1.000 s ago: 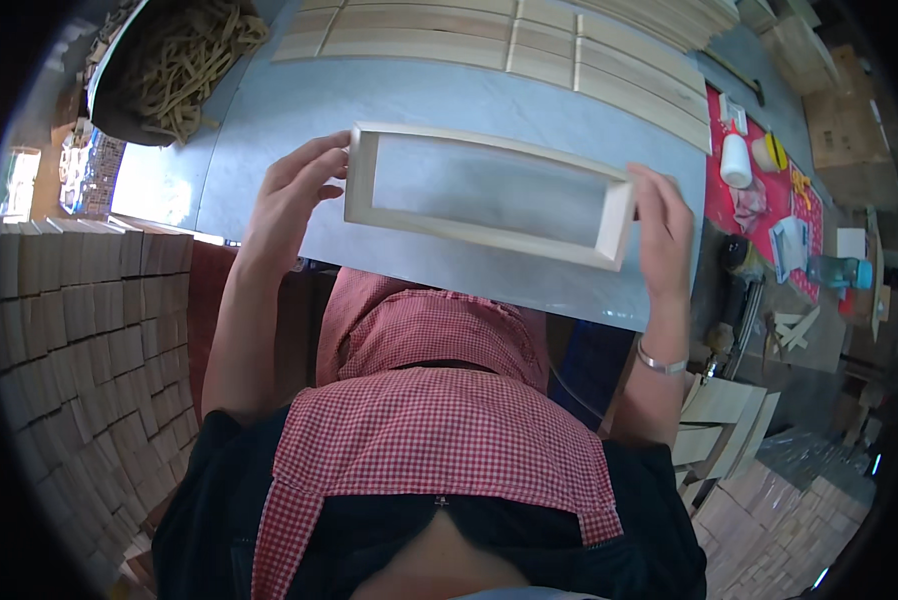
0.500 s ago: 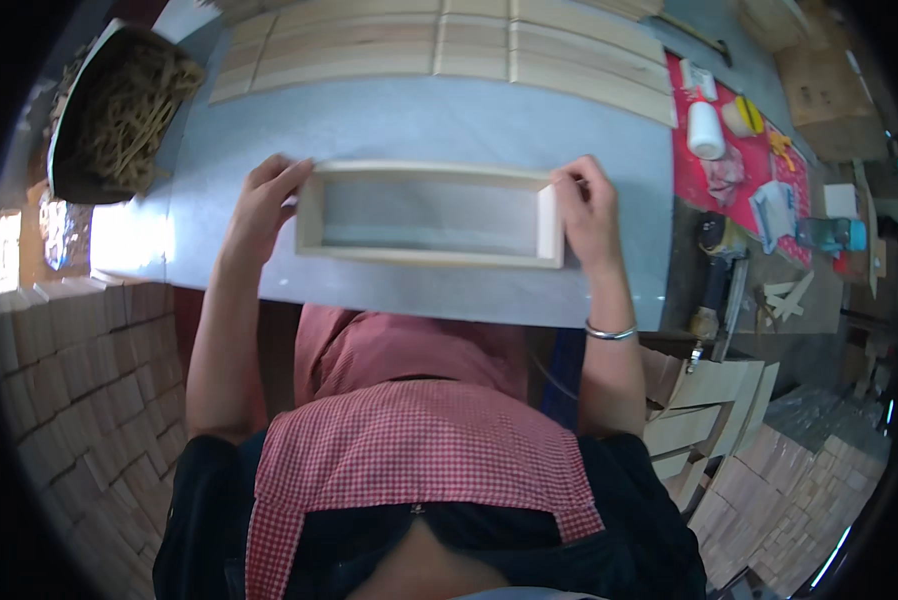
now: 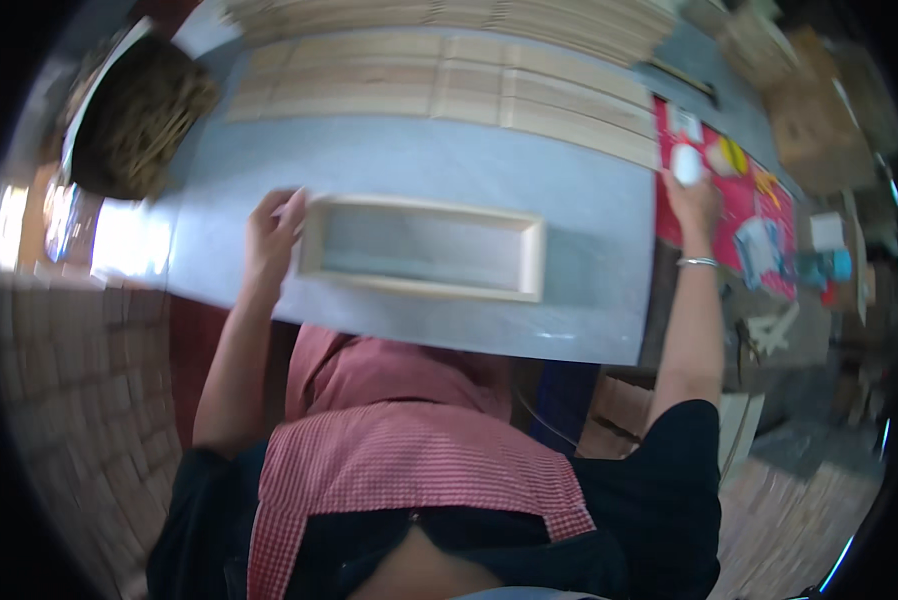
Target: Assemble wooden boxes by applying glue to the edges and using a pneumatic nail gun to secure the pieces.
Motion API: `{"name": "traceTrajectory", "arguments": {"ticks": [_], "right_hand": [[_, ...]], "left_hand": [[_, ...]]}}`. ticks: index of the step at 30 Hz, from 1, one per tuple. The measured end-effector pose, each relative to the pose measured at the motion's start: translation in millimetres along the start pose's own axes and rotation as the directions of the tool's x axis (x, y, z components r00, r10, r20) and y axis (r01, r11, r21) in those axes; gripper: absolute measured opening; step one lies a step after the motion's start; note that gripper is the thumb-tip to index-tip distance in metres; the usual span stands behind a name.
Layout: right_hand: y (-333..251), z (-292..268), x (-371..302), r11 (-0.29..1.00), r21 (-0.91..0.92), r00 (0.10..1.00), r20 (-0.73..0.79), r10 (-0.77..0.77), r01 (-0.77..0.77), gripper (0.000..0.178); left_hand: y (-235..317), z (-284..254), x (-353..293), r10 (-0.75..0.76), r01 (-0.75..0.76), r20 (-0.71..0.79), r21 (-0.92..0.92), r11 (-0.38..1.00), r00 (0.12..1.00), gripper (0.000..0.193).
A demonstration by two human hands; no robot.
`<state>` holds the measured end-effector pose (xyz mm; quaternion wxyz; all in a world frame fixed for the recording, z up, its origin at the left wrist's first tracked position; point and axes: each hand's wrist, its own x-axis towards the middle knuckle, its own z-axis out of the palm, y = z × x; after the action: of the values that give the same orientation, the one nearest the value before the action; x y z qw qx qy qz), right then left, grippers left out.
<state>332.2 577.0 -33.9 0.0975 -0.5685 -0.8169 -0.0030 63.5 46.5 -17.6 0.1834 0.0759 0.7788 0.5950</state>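
Note:
A shallow rectangular frame of pale wood (image 3: 424, 290) lies on the grey table. My left hand (image 3: 272, 235) is closed at its left end, fingers near the far corner. Out to the right, my right hand (image 3: 694, 205) has its fingers around the lower part of a white squeeze bottle (image 3: 686, 163) on a red mat. Motion blur softens the right fingers, and they hide the bottle's base.
Pale wooden boards (image 3: 379, 85) line the table's far side. A box of wood scraps (image 3: 144, 125) stands at the left. Beside the bottle are a yellow tape roll (image 3: 726, 156) and a plastic packet (image 3: 759, 248). Wood blocks (image 3: 79, 360) are stacked at lower left.
My right hand has let go of the frame's right end and moved right to the white bottle. The left hand stays at the frame. The whole view has shifted slightly.

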Motion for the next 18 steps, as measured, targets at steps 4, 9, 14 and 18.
{"name": "traceTrajectory", "arguments": {"ticks": [4,9,14,18], "right_hand": [[21,19,15,0.998,0.002,0.998,-0.005,0.063,-0.063,0.065],[-46,-32,-42,0.633,0.769,0.956,-0.116,0.270,-0.085,0.062],[-77,-44,-143,-0.090,0.989,0.984,-0.106,0.142,0.119,0.056],[-142,-58,-247,-0.003,0.997,0.997,-0.072,0.034,0.073,0.050]], "left_hand": [[8,14,-33,0.675,-0.591,0.001,0.485,0.645,0.737,0.031],[-9,34,-95,0.719,-0.814,0.425,0.468,0.344,0.549,0.041],[-44,71,-86,0.713,-0.849,0.498,0.456,0.269,0.493,0.038],[-35,80,-80,0.784,-0.862,0.456,0.470,0.191,0.422,0.037]]}}
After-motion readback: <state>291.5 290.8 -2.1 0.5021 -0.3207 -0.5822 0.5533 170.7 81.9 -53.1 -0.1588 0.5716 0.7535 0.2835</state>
